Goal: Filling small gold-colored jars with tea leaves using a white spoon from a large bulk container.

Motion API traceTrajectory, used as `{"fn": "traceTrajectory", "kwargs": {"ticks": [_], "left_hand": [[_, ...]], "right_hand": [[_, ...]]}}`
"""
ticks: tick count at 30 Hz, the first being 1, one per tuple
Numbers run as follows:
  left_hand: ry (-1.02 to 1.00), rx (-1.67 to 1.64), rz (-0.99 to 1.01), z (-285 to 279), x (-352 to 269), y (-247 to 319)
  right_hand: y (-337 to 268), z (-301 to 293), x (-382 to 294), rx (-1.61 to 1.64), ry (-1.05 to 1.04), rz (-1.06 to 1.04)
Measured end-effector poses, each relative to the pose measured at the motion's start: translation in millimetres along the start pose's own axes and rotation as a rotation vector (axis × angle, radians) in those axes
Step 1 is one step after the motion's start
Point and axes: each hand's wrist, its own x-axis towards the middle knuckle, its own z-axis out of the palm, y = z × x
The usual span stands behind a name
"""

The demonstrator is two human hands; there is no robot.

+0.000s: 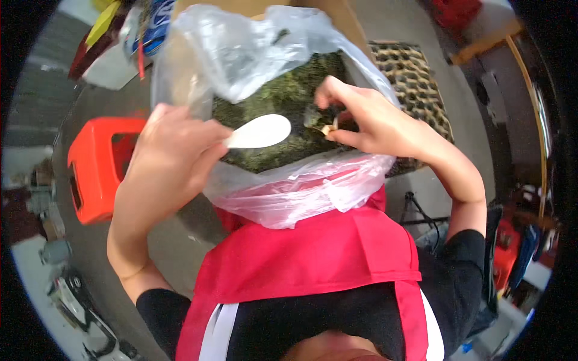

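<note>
My left hand (174, 149) grips the handle end of a white spoon (262, 131), whose bowl points right over a mass of dried green leafy material (289, 94). That material lies inside a large clear plastic bag (289, 185), which is open and stands in a cardboard box (356, 22). At the right side of the bag's opening, my right hand (361, 117) pinches a small clear packet (318, 119) with a pale yellowish edge between thumb and fingers. Some dark green bits show in the packet. Motion blurs both hands.
An orange-red plastic stool (97, 167) stands on the floor at left. Right of the box lies a black-and-tan patterned mat (411, 85). A blue printed bag (153, 27) is at upper left. A black tripod-like stand (420, 214) is near my right elbow.
</note>
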Motion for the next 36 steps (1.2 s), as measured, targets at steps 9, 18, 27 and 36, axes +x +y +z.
{"fn": "traceTrajectory", "kwargs": {"ticks": [9,18,27,36], "left_hand": [[-0.008,-0.038,-0.024,-1,8,15],[-0.031,-0.072,-0.034,9,7,14],[-0.066,-0.064,-0.044,9,8,15],[-0.076,-0.082,-0.035,9,5,14]], "right_hand": [[-40,-54,-60,-0.208,0.430,-0.295],[-22,-25,-194,-0.150,0.536,0.488],[69,40,-249,0.044,0.602,0.733],[95,56,-237,-0.118,0.724,0.737]]}}
